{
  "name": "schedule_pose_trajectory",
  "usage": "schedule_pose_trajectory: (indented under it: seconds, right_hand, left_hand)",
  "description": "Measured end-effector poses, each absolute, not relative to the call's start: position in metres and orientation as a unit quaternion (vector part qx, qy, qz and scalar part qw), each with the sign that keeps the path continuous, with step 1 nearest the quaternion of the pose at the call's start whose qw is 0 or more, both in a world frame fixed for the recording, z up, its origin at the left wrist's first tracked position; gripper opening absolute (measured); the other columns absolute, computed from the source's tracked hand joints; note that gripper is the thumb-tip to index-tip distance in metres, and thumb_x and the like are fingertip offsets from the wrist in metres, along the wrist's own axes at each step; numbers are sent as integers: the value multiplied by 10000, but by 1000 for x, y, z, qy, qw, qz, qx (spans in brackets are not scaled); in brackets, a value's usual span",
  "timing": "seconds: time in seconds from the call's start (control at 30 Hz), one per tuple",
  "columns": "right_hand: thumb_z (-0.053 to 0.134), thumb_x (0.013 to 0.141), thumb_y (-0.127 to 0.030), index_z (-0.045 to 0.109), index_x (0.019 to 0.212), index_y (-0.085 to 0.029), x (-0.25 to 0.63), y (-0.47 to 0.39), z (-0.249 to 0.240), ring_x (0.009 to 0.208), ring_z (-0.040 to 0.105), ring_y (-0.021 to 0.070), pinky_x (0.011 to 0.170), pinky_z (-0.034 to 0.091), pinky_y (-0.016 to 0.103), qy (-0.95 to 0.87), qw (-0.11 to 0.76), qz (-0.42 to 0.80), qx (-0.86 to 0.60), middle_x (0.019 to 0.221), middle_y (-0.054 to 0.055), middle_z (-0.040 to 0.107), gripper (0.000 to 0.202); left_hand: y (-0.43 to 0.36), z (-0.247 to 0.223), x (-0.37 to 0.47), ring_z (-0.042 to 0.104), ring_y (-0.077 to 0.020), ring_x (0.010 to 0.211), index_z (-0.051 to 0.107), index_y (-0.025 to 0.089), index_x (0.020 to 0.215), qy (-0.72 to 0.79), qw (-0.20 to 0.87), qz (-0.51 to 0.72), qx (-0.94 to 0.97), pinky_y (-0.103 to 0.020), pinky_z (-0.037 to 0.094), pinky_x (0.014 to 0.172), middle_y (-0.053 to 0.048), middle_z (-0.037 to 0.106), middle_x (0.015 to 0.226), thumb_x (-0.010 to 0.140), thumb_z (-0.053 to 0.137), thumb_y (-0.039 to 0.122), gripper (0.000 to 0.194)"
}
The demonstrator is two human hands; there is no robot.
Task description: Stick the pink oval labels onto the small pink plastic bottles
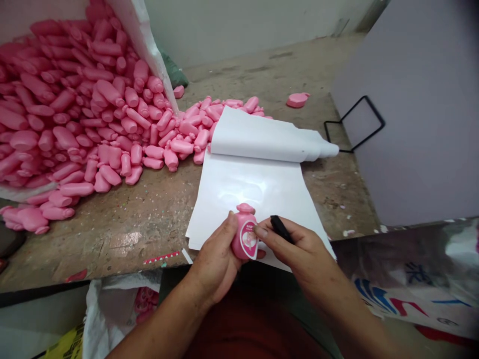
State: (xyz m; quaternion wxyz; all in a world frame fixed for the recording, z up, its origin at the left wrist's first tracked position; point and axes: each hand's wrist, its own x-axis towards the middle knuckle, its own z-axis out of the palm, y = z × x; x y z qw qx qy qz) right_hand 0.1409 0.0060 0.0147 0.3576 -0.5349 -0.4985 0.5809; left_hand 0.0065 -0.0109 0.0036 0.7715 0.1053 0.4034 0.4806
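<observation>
In front of my body, a small pink bottle (240,249) is held in my left hand (219,259), with the thumb along its side. A rounded label (248,240) with a picture and print sits on the bottle's front, and its lower tip appears to stand off the surface. My right hand (295,247) is closed around a short black pen-like tool (281,229). The right thumb and a fingertip touch the label's right edge. Beneath both hands lies a stack of white sheets (258,174), its top sheets curled back at the far end.
A white sack (149,45) on the left spills a large heap of pink bottles (108,99) over the worn table (149,199). One bottle (298,99) lies alone farther back. To the right stand a grey panel (419,109) and a black wire frame (364,124). Below the table hangs an open white bag (95,319).
</observation>
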Motion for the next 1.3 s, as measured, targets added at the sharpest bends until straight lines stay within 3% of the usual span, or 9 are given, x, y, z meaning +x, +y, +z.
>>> schedule_pose_trajectory:
  seconds: [0.4, 0.77, 1.3]
  right_hand:
    - [627, 790, -471, 600, 671, -211, 142, 6, 14, 559, 370, 122, 520, 348, 261, -512, 347, 572, -538, 612, -33, 472, 287]
    - [670, 794, -467, 625, 681, -209, 145, 4, 8, 571, 402, 127, 560, 372, 271, -490, 351, 597, -530, 597, -43, 463, 285]
    - [661, 827, -458, 643, 740, -200, 147, 5, 3, 629, 458, 133, 598, 409, 269, -512, 356, 604, -497, 684, -20, 551, 273]
  left_hand:
    - [-13, -1, 6, 627, -158, 874, 654, 166, 1196, 395, 765, 492, 131, -262, 510, 752, -92, 686, 1013, 981, 495, 450, 390]
    - [-12, 4, 5, 611, -126, 839, 681, 173, 1114, 409, 787, 454, 82, -250, 531, 676, -80, 657, 1100, 987, 487, 441, 354]
    - [-9, 4, 5, 581, -127, 773, 683, 155, 1088, 408, 784, 459, 92, -233, 471, 652, -66, 656, 976, 907, 625, 471, 369]
